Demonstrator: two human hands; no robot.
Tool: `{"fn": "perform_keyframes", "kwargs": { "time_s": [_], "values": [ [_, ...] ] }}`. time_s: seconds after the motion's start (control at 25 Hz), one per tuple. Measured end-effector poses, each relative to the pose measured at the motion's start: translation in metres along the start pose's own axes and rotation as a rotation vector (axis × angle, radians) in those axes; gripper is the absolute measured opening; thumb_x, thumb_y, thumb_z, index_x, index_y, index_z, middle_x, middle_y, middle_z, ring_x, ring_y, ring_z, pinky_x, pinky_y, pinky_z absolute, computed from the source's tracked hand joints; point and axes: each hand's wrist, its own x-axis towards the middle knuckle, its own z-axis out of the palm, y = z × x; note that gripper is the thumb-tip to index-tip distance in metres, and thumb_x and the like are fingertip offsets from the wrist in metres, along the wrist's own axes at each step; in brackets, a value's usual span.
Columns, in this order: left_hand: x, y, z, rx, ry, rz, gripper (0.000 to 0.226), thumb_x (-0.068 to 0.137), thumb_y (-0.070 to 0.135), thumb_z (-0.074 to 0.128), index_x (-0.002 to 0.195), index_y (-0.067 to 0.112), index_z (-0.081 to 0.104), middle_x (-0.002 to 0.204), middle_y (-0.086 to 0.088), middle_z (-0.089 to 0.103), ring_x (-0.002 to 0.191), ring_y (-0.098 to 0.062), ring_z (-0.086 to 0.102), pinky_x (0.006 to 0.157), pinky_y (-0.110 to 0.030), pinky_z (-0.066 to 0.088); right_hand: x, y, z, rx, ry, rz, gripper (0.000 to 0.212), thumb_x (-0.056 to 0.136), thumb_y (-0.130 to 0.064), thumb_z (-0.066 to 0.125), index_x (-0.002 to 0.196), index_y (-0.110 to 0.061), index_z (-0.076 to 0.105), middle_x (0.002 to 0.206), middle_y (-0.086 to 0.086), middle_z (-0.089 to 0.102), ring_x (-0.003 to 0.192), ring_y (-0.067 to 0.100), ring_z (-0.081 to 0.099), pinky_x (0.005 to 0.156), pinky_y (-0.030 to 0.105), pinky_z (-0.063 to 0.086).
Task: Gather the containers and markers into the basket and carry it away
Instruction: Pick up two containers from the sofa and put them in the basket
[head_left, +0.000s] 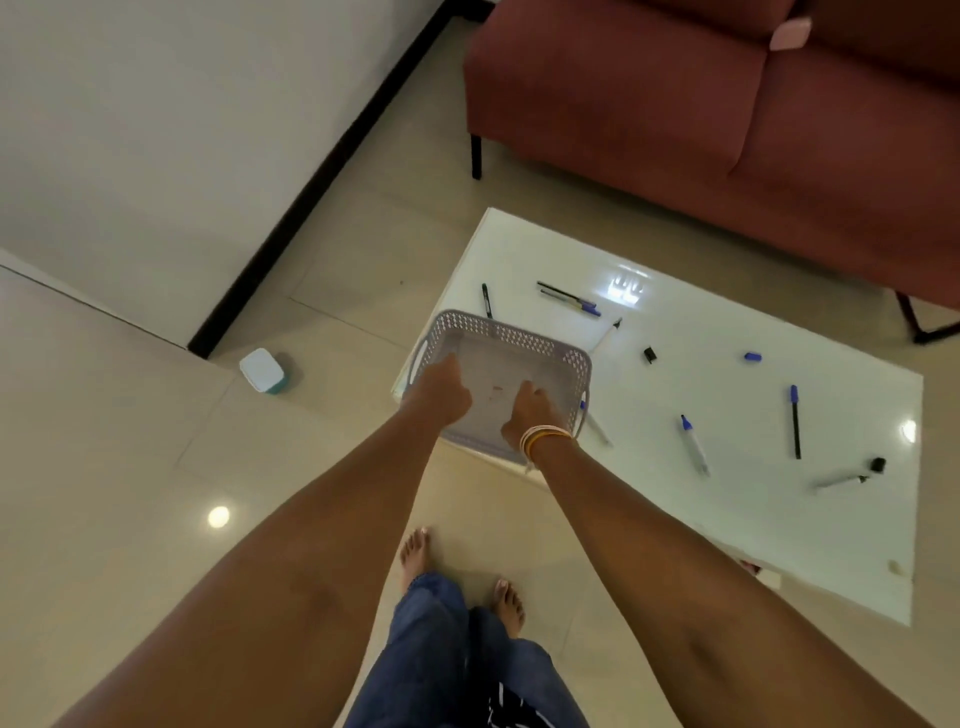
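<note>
Forearms: both bare arms reach forward and down from the bottom edge, above jeans-clad legs and bare feet on the tiled floor (130, 415).
Left hand (439, 392): fingers curled over the near rim of the basket (519, 338) toward its left end, gripping it.
Right hand (530, 410): closed on the same near rim, just right of the left hand; bangles (543, 436) ring the wrist.
Basket: pale lilac, perforated walls, slot handles at each end, held by both hands over the near left corner of the white table (727, 519); nothing can be seen lying inside it.
Markers beyond the hands: a black pen (487, 300) just past the basket's far rim, and a pair of pens with a blue cap (569, 299) further right.
Markers right of the right hand: a blue-capped marker (694, 444), a black marker with a blue end (795, 421), a white marker (844, 479) with a black cap (878, 464) beside it.
Loose caps: one black (649, 355), one blue (752, 356), both well right of the basket.
Container (262, 370): white lid, teal base, on the floor left of the left hand, apart from the table.
Sofa (727, 104): dark red, beyond the table.
</note>
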Motion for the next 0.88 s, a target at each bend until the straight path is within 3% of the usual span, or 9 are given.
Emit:
{"fn": "perform_keyframes", "kwargs": {
  "time_s": [0.24,0.36,0.44,0.52,0.68,0.88],
  "values": [
    [0.039,-0.028,-0.104,-0.036,0.267,0.156,0.052,0.094,0.023,0.046,0.142,0.012,0.032,0.136,-0.017,0.052,0.123,-0.036,0.052,0.098,-0.047,0.043,0.033,-0.087,-0.061,0.123,0.056,-0.138,0.058,0.089,-0.013,0.055,0.142,-0.002,0.033,0.138,0.021,0.048,0.128,0.038,0.049,0.101,0.042,0.044],
    [0.081,-0.055,-0.167,0.134,0.430,0.216,0.054,0.095,0.026,0.046,0.144,0.012,0.029,0.136,-0.015,0.051,0.122,-0.032,0.053,0.098,-0.051,0.041,0.068,-0.148,-0.084,0.178,0.096,-0.150,0.056,0.089,-0.010,0.053,0.141,-0.005,0.033,0.137,0.020,0.048,0.127,0.037,0.048,0.101,0.043,0.043],
    [0.110,-0.073,-0.205,0.297,0.495,0.279,0.060,0.096,0.030,0.044,0.148,0.012,0.021,0.147,-0.012,0.040,0.135,-0.029,0.042,0.103,-0.057,0.035,0.091,-0.187,-0.093,0.207,0.131,-0.115,0.060,0.088,-0.011,0.052,0.144,-0.006,0.030,0.137,0.019,0.048,0.127,0.038,0.048,0.104,0.044,0.043],
    [0.137,-0.090,-0.247,0.443,0.510,0.333,0.064,0.096,0.034,0.041,0.151,0.012,0.015,0.155,-0.011,0.029,0.143,-0.028,0.030,0.107,-0.062,0.031,0.110,-0.225,-0.100,0.260,0.152,-0.064,0.062,0.088,-0.012,0.052,0.145,-0.007,0.029,0.137,0.019,0.049,0.127,0.037,0.049,0.104,0.045,0.044],
    [0.182,-0.105,-0.320,0.707,0.541,0.475,0.067,0.096,0.033,0.041,0.152,0.013,0.011,0.158,-0.013,0.024,0.146,-0.030,0.025,0.106,-0.066,0.030,0.140,-0.279,-0.114,0.279,0.135,-0.044,0.062,0.088,-0.011,0.052,0.145,-0.005,0.029,0.138,0.019,0.048,0.128,0.036,0.049,0.101,0.041,0.045],
    [0.247,-0.064,-0.372,0.770,0.507,0.552,0.070,0.096,0.033,0.042,0.154,0.014,0.009,0.159,-0.013,0.022,0.148,-0.030,0.021,0.107,-0.067,0.026,0.201,-0.310,-0.154,0.247,0.147,-0.015,0.056,0.087,-0.012,0.053,0.138,-0.005,0.034,0.129,0.019,0.052,0.116,0.036,0.055,0.087,0.037,0.047]
  ]
}}
